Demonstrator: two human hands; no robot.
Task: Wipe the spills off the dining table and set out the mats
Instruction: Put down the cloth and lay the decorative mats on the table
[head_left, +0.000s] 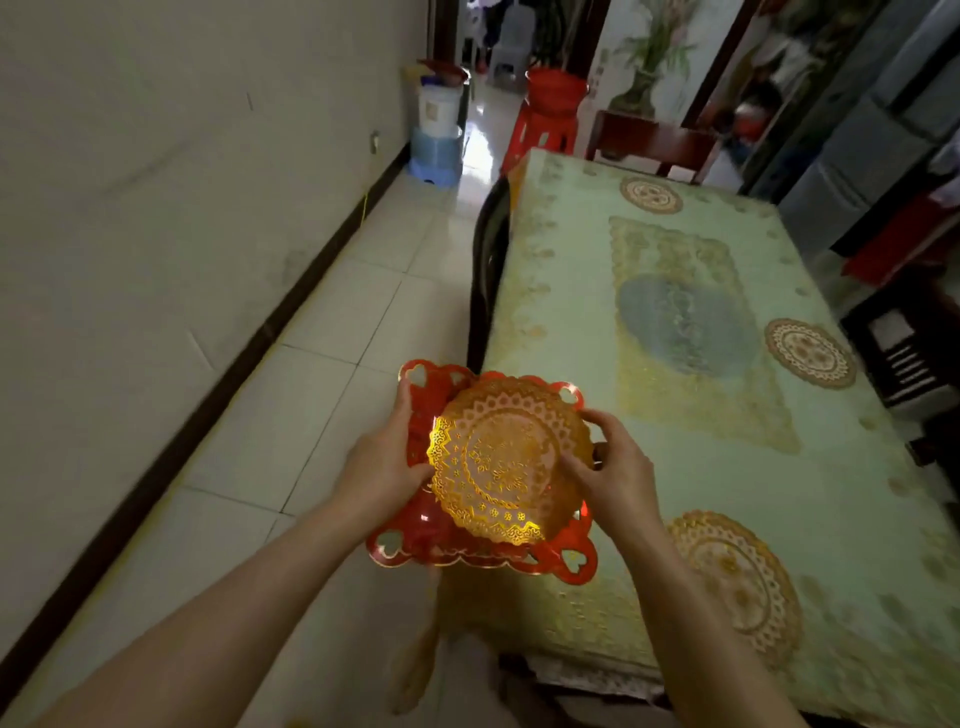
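Observation:
A red tray (415, 540) with heart-shaped cut-outs is held over the left edge of the dining table (841, 493). My left hand (382, 462) grips the tray's left rim. On the tray lies a round gold lace mat (506, 460). My right hand (613, 473) pinches that mat's right edge, fingers curled over it. Three more round gold mats lie on the green patterned tablecloth: one near me (737, 577), one at the right edge (810, 353), one at the far end (651, 195).
A dark chair (488, 260) is pushed against the table's left side and a wooden chair (649, 140) stands at the far end. Red stools (545, 124) and stacked buckets (439, 135) stand in the hallway. A white wall runs along the left of the tiled floor.

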